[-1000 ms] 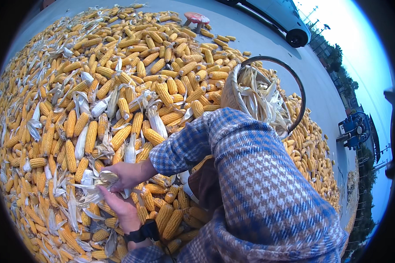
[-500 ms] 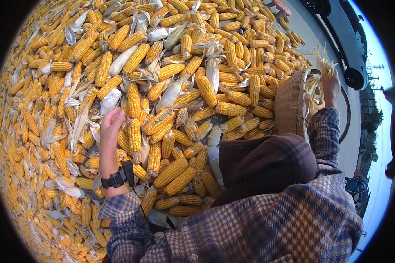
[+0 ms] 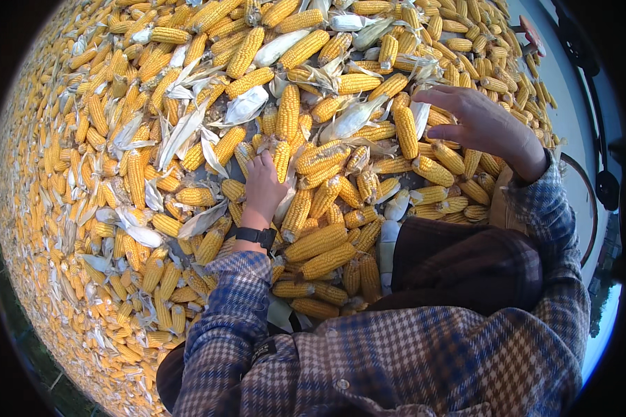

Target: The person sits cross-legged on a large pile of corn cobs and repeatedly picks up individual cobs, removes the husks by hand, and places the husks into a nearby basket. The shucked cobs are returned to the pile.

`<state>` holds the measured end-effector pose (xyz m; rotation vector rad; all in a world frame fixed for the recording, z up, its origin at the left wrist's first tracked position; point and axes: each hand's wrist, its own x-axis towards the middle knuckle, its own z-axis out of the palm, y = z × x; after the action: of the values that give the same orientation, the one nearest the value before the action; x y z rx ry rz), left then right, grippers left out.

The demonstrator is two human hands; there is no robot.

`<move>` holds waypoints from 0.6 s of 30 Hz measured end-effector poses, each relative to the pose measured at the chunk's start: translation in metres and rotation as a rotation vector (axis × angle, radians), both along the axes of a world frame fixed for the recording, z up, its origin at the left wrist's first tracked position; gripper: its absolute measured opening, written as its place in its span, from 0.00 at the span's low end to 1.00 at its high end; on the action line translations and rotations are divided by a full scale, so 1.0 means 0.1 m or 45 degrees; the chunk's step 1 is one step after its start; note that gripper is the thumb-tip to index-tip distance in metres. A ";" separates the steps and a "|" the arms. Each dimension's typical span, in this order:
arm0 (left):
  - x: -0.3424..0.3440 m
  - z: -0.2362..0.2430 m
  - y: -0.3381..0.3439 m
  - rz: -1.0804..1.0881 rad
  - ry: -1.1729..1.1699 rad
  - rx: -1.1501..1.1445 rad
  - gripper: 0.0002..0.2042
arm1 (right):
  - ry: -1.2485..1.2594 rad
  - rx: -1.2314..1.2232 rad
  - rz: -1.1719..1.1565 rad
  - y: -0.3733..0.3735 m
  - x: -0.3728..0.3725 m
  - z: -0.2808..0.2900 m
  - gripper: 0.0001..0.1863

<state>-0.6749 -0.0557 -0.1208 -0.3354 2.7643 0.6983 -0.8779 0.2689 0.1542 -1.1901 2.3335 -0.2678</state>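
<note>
My left hand (image 3: 263,182) reaches into the corn, its fingers curled on a yellow cob (image 3: 281,157) among loose pale husks (image 3: 188,132). My right hand (image 3: 466,121) hovers over the pile to the right, empty, its fingers apart and curving toward a pale husk (image 3: 419,118) and a bare cob (image 3: 405,132). The woven basket (image 3: 502,212) is mostly hidden behind my right sleeve, with part of its dark curved handle showing beyond.
Yellow cobs (image 3: 118,208) mixed with husks spread across most of the ground around me. A small red-topped stool (image 3: 528,31) stands on the pavement (image 3: 560,104) at the upper right, near the dark wheel (image 3: 605,187) of a vehicle. My dark-trousered leg (image 3: 466,264) is bent among the cobs.
Both hands held husks a second ago. My right hand has left the basket, released the husks and come back over the pile. My left hand has closed on a cob. The view has turned.
</note>
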 end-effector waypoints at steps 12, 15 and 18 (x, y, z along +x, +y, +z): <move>-0.06 0.36 -0.33 0.015 -0.065 -0.032 0.22 | -0.199 0.454 0.405 -0.51 0.43 -0.77 0.26; 0.14 0.19 0.21 0.047 -0.253 -0.154 0.20 | -0.274 0.429 0.431 -0.48 0.47 -0.79 0.28; 0.25 -0.01 0.37 0.134 -0.149 -0.149 0.23 | -0.264 0.367 0.436 -0.49 0.54 -0.79 0.26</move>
<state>-0.6498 -0.0190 -0.1219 -0.5322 2.6969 0.5241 -0.8243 0.2194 0.0753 -1.3178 1.8768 0.0621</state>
